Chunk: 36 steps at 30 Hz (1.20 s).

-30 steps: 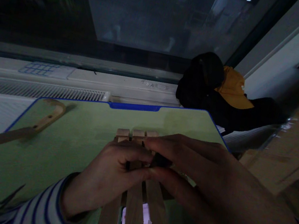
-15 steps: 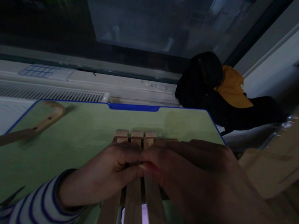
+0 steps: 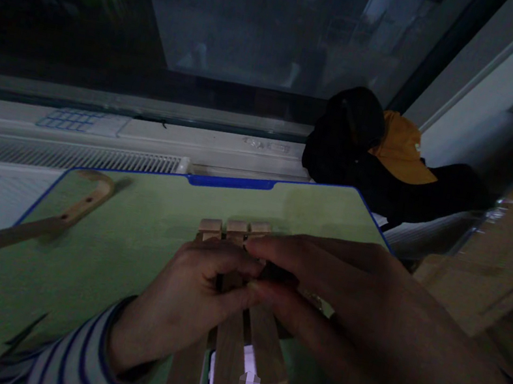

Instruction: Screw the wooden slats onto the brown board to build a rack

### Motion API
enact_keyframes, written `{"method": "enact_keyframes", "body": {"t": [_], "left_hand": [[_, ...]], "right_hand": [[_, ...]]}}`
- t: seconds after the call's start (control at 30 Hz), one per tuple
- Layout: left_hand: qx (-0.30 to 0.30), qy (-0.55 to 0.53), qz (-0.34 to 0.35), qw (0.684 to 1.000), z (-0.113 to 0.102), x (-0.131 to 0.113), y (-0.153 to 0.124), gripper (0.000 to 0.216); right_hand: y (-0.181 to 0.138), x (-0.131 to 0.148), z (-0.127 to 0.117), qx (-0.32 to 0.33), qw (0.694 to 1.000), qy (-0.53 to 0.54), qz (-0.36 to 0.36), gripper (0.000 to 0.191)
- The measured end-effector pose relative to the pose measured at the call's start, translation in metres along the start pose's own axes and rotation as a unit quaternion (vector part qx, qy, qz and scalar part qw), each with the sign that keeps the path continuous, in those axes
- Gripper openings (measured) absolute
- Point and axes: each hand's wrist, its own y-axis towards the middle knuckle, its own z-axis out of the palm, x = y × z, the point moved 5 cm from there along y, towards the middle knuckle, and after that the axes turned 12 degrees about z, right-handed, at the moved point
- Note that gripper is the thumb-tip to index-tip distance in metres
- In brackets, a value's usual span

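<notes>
Several pale wooden slats [image 3: 231, 350] lie side by side below my hands, with short blocks at their far ends. My left hand [image 3: 197, 301], in a striped sleeve, rests over the slats with thumb and index finger curled together. My right hand [image 3: 341, 300] comes in from the right, its thumb tip against the left thumb and its index finger reaching over the slats. Whatever lies between the fingertips of either hand is hidden. Under the near slat ends sits a phone-like thing with a lit screen [image 3: 250, 358], partly covered.
The green tabletop [image 3: 142, 218] has a blue rim. A curved wooden piece with holes [image 3: 86, 202] lies at its left edge. Behind are a radiator [image 3: 142, 162] and a window [image 3: 247, 18]. A yellow cap [image 3: 402, 151] on dark items and cardboard [image 3: 499, 248] stand to the right.
My right index finger has lifted and moved forward and left, opening a gap above its thumb. My left hand has shifted slightly right. The slats stay nearly where they were.
</notes>
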Motion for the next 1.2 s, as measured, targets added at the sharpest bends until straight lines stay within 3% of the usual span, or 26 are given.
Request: {"method": "enact_keyframes", "body": {"t": [0.17, 0.27, 0.47, 0.7, 0.87, 1.0, 1.2], "left_hand": [[0.009, -0.022, 0.002, 1.000, 0.001, -0.001, -0.002, 0.003], [0.019, -0.027, 0.006, 0.999, 0.002, 0.001, -0.002, 0.003], [0.046, -0.049, 0.008, 0.998, 0.002, 0.004, 0.000, 0.010], [0.086, -0.065, 0.008, 0.994, 0.001, 0.005, 0.001, 0.020], [0.080, -0.062, 0.011, 0.995, 0.000, 0.004, 0.001, 0.019], [0.092, -0.052, 0.028, 0.994, 0.001, 0.002, 0.001, 0.016], [0.096, -0.073, 0.010, 0.993, 0.004, 0.003, 0.000, 0.015]], "right_hand": [[0.000, 0.000, 0.000, 0.054, 0.997, 0.058, -0.011, 0.029], [-0.002, 0.000, -0.002, 0.029, 0.998, 0.042, -0.029, 0.034], [-0.003, 0.001, 0.002, 0.013, 0.999, -0.032, -0.002, 0.014], [-0.003, 0.006, 0.008, -0.001, 0.998, -0.067, 0.012, 0.008], [-0.002, 0.005, 0.008, 0.004, 0.997, -0.075, 0.016, 0.012], [-0.001, 0.004, 0.003, 0.030, 0.999, -0.011, -0.009, 0.015], [-0.002, 0.000, -0.003, 0.030, 0.998, 0.024, -0.039, 0.032]]}}
